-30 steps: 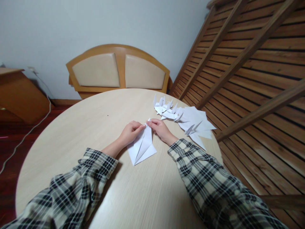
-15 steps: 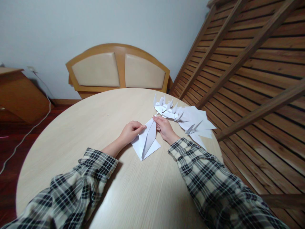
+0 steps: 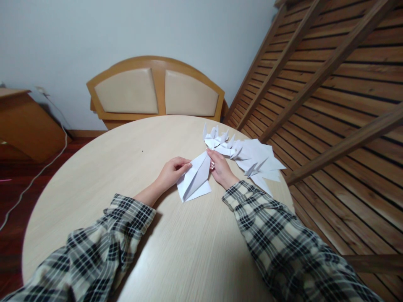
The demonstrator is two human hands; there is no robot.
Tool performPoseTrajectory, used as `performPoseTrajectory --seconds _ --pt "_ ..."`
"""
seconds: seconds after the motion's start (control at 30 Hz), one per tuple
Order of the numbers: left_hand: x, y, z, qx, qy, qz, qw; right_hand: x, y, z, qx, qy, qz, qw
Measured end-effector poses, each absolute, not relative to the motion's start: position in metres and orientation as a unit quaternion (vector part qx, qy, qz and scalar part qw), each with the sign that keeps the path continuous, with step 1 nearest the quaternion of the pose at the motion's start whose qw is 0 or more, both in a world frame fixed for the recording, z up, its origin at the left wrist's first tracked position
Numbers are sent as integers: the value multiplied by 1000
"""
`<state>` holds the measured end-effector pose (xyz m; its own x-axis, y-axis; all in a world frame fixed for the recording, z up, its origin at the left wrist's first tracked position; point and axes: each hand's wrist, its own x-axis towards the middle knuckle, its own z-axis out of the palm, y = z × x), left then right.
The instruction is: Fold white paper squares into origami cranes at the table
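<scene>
A white sheet of folded paper (image 3: 195, 178) is held between my two hands over the round table, its creased flap standing up along a diagonal. My left hand (image 3: 174, 171) pinches its left edge between thumb and fingers. On the upper right corner, my right hand (image 3: 219, 167) grips the paper, thumb on top and fingertips partly behind it. Just beyond the right hand stand several folded paper cranes (image 3: 217, 138) in a cluster. Another folded crane (image 3: 254, 168) lies farther right, on loose white sheets.
The round pale wooden table (image 3: 103, 167) fills the middle. Loose white paper sheets (image 3: 267, 161) lie near its right edge. A headboard (image 3: 160, 86) stands behind it, a slatted wooden panel (image 3: 340, 105) leans at right, and a white cable (image 3: 40, 167) runs along the floor at left.
The folded paper has turned slightly, its lower corner shifting up and left. My right hand has moved a little to the right with its corner; my left hand stays nearly in place.
</scene>
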<state>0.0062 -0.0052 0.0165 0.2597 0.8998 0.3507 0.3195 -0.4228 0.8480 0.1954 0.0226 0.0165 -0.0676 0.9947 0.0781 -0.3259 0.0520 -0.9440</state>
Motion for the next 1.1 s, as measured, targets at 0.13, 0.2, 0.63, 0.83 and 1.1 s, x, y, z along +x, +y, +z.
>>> performPoseTrajectory --seconds 0.13,0.2,0.63,0.83,1.1 --pt "6 -4 14 708 447 438 327 197 25 16 -376 -432 584 575" --pt "7 -5 14 700 450 435 345 197 25 16 -377 -430 585 575" --pt "4 -2 12 586 458 527 411 194 25 11 -370 -460 574 567" --pt "4 1 11 512 466 590 415 189 18 11 -419 -549 471 548" --pt "5 -2 16 530 466 597 381 188 15 10 -379 -590 521 487"
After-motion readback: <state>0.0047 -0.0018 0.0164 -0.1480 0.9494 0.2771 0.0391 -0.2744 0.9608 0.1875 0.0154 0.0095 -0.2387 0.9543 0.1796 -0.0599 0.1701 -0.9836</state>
